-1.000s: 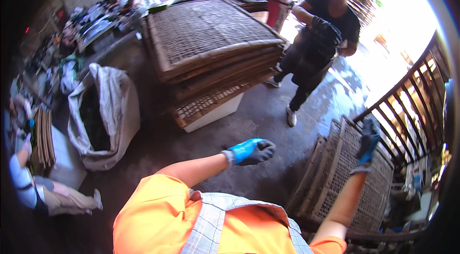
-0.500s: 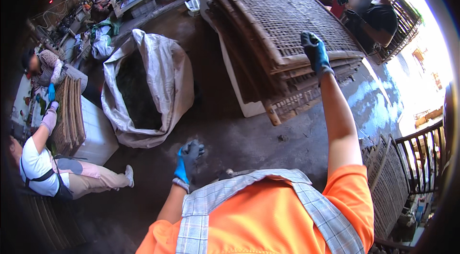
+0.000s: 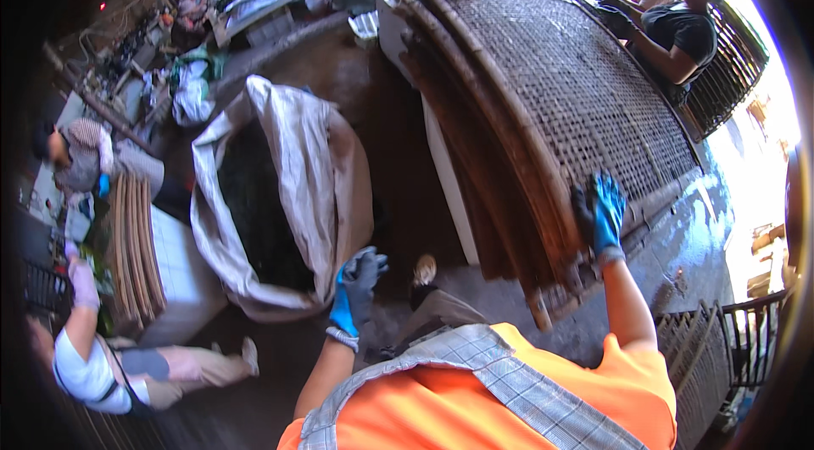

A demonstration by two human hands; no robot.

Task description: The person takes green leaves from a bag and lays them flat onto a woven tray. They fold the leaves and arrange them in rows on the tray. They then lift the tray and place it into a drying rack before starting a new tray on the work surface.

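Both my hands wear blue gloves with dark grey palms or fingers. My right hand point(image 3: 602, 211) lies on the near edge of the top woven bamboo tray point(image 3: 585, 94), its fingers stretched apart over the lattice. Under that tray are several more with brown pole-like frames, stacked a little unevenly. My left hand point(image 3: 356, 290) hangs apart from the stack, fingers curled in, with nothing visible in it. Close beyond it stands a large open whitish woven sack point(image 3: 292, 140) with dark green contents.
Below the stack's near corner my shoe point(image 3: 425, 269) shows on the dark floor. At left, two people, one in a white shirt point(image 3: 89, 369), are beside another tray stack point(image 3: 136, 246). Several people stand beyond the trays at upper right. More racks point(image 3: 695, 357) lean at lower right.
My right hand has come down from a curled pose onto the tray's near edge and spread its fingers. The view has shifted, bringing the tray stack and sack closer to me.
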